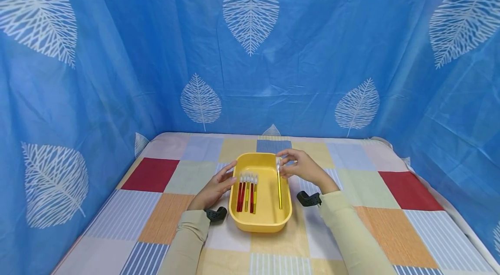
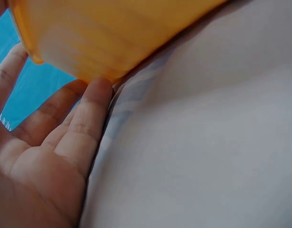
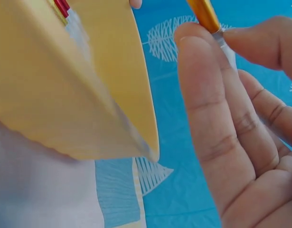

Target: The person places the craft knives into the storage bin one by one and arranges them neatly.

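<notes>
A yellow plastic tray (image 1: pixel 265 166) with raised walls stands on the cloth between both hands. Several paintbrushes (image 1: pixel 247 192) with red or gold handles lie side by side in its left half, pale tips pointing away. My left hand (image 1: pixel 215 190) holds the tray's left side, thumb at the rim and nearly straight fingers (image 2: pixel 81 118) against the outer wall. With thumb and fingertips, my right hand (image 1: pixel 300 165) pinches a gold-handled paintbrush (image 1: pixel 279 188) near its pale tip, over the tray's right side. Its handle slants down toward the near end of the tray.
A patchwork-patterned cloth (image 1: pixel 187 231) covers the table. Blue curtains (image 1: pixel 304 71) with white leaf prints hang behind it and along both sides. Black wrist straps (image 1: pixel 308 199) with camera mounts sit close to the tray's sides.
</notes>
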A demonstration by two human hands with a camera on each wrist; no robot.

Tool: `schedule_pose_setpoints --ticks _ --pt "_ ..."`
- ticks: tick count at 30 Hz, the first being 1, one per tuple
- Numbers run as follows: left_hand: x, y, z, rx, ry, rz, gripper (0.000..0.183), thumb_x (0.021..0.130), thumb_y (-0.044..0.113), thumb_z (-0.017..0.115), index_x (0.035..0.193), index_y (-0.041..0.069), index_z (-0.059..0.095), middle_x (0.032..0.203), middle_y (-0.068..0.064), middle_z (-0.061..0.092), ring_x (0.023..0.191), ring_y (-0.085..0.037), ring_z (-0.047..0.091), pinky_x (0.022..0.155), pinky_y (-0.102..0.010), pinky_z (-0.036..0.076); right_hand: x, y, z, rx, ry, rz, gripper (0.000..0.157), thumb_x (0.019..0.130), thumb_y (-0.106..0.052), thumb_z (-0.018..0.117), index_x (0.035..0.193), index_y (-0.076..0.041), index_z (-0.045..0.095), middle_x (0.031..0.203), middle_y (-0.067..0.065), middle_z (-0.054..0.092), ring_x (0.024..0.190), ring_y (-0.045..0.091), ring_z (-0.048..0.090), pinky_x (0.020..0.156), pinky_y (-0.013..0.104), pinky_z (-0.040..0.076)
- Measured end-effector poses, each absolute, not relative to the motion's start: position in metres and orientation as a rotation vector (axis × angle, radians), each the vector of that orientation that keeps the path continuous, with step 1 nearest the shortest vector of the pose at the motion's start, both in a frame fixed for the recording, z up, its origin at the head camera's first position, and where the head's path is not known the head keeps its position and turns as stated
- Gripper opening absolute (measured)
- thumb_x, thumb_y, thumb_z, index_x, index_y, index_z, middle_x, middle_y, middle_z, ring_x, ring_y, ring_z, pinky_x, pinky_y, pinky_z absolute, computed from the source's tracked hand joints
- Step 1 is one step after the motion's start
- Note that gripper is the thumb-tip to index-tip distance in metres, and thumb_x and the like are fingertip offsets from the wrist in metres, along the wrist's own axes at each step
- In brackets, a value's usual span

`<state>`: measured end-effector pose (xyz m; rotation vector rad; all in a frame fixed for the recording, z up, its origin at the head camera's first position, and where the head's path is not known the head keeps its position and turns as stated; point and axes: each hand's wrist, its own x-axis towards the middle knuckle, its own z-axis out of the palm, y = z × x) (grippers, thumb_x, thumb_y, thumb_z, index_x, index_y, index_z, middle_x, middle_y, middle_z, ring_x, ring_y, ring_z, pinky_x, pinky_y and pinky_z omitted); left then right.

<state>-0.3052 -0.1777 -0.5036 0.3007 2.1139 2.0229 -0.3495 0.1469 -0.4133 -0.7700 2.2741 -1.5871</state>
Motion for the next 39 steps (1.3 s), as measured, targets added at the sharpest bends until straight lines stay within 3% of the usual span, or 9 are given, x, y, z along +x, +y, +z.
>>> schedule_pose_setpoints --ticks 9,14,27,39 --pt "-0.304 -0.178 -0.502 0.308 2.094 2.033 0.070 0.113 0.013 0.057 0.174 0.013 0.023 0.174 -0.028 0.027 0.158 -0.048 0.033 0.127 -0.063 0.028 -0.355 0.130 -0.413 -0.719 2.259 -1.546 0.045 0.101 0.006 0.066 0.144 0.014 0.055 0.107 0.020 0.070 0.091 0.035 0.078 0.086 0.058 0.065" --pt "-0.303 -0.178 -0.502 0.312 2.092 2.028 0.071 0.113 0.014 0.058 0.174 0.013 0.023 0.174 -0.028 0.026 0.158 -0.047 0.034 0.128 -0.062 0.028 -0.355 0.119 -0.412 -0.674 2.255 -1.522 0.046 0.101 0.006 0.064 0.144 0.016 0.053 0.107 0.021 0.067 0.090 0.034 0.078 0.088 0.058 0.065" --pt "-0.304 -0.179 -0.502 0.334 2.086 2.021 0.073 0.113 0.018 0.060 0.175 0.014 0.021 0.174 -0.027 0.026 0.158 -0.047 0.032 0.128 -0.061 0.028 -0.361 0.101 -0.416 -0.622 2.226 -1.463 0.044 0.101 0.012 0.060 0.144 0.018 0.050 0.104 0.020 0.065 0.085 0.027 0.078 0.086 0.053 0.066" --pt "-0.306 -0.179 -0.502 0.328 2.101 2.006 0.072 0.113 0.017 0.059 0.175 0.016 0.022 0.175 -0.027 0.026 0.159 -0.047 0.031 0.128 -0.063 0.027 -0.366 0.088 -0.426 -0.564 2.274 -1.371 0.040 0.101 0.010 0.065 0.139 0.015 0.055 0.098 0.019 0.068 0.078 0.026 0.076 0.080 0.046 0.068"
